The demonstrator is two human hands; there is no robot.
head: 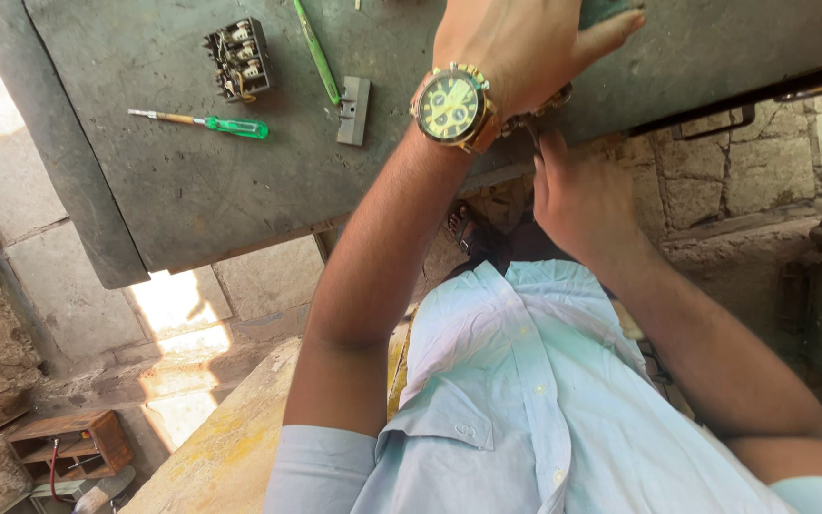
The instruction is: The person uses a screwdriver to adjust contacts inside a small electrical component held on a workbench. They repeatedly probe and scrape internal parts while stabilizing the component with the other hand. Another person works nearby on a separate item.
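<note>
Table (240, 190): dark grey metal top, tilted across upper view; both hands at its near edge
Left hand (525, 43): wristwatch (451, 105) on wrist; palm flat on top, fingers over a dark object; grip cannot be told
Right hand (577, 195): under the edge, fingers hidden; grip cannot be told
Well apart, on top: green-handled screwdriver (204, 122); terminal block (238, 59); small grey block (354, 110)
</note>
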